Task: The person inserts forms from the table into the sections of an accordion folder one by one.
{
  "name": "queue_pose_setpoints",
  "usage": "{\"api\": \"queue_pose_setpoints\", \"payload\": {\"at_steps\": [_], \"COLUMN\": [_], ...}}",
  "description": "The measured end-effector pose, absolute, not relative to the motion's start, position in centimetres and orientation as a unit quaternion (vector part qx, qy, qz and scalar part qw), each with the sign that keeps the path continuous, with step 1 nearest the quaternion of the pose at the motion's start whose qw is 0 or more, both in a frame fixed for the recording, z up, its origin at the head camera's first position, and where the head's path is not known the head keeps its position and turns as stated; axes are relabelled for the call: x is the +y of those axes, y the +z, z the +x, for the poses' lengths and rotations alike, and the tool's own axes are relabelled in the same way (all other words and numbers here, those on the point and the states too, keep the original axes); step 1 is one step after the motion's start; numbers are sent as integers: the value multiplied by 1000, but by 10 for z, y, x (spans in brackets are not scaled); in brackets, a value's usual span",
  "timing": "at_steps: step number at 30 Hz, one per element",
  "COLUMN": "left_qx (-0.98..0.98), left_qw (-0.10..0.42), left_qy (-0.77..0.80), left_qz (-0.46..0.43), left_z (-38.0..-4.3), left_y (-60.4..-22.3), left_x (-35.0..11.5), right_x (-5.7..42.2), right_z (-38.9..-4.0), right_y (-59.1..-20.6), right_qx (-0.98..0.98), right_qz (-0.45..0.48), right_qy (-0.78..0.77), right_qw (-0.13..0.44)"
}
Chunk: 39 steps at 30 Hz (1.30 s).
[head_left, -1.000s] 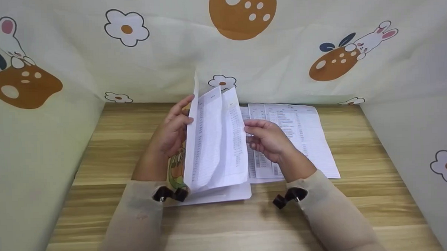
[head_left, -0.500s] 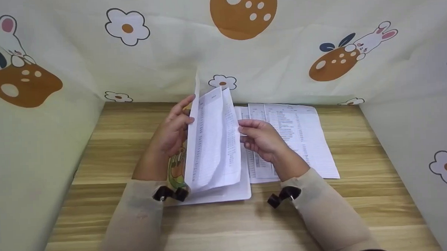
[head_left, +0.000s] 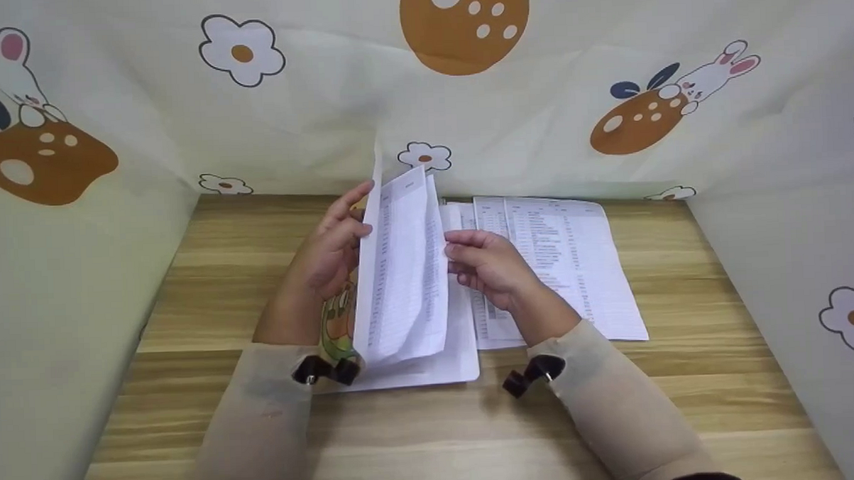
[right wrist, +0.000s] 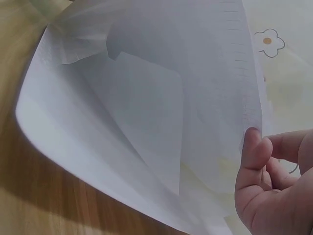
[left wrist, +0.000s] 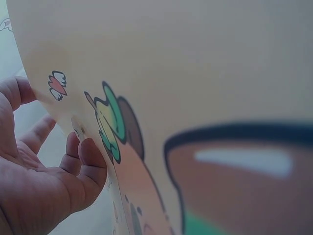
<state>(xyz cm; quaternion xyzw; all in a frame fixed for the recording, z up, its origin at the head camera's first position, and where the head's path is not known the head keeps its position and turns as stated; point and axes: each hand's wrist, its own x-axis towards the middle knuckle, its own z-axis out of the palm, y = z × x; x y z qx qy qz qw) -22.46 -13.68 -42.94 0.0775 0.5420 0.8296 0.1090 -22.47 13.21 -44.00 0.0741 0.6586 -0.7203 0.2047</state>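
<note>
A folder with a cartoon-printed cover (left wrist: 205,73) stands partly open on the table, its white inner back (head_left: 463,363) lying flat. My left hand (head_left: 328,254) holds the cover nearly upright from the left, fingers at its edge. In the left wrist view, fingertips meet beside a small round fastener (left wrist: 78,128) on the cover. Printed paper sheets (head_left: 403,269) lean upright inside the fold. My right hand (head_left: 495,266) pinches their right edge between thumb and fingers. Seen from the right wrist, the thumb (right wrist: 252,142) presses the sheet's margin, and the paper bows out over the white back.
More printed sheets (head_left: 599,284) lie flat and overlapping to the right, partly under my right forearm. The wooden table (head_left: 420,446) is bordered by pale cloth walls (head_left: 323,116) with flower and rabbit prints, close behind the folder.
My right hand has moved left with the edge of the pinched sheets, narrowing the opening towards the cover. More of the folder's white back shows. The left hand has stayed in place.
</note>
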Motion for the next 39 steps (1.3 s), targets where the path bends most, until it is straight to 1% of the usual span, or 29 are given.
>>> {"api": "queue_pose_setpoints", "payload": {"at_steps": [12,19,27,39], "left_qx": [543,539,544,540], "left_qw": [110,110,107,107], "left_qy": [829,831,829,831], "left_qz": [74,81,79,81], "left_z": [-224,-224,-224,-224], "left_y": [-428,-430,-427,-429], "left_x": [-137,-137,-137,-137], "right_x": [128,141,188,270], "right_z": [-226,-224,-221,-228], "right_y": [-445,-441,-435,-434], "right_qx": [668,660,671,661], "right_qz": [75,66,71,120], "right_qy": [-711,-722,-718,-728], "right_qw": [206,198,171,132]}}
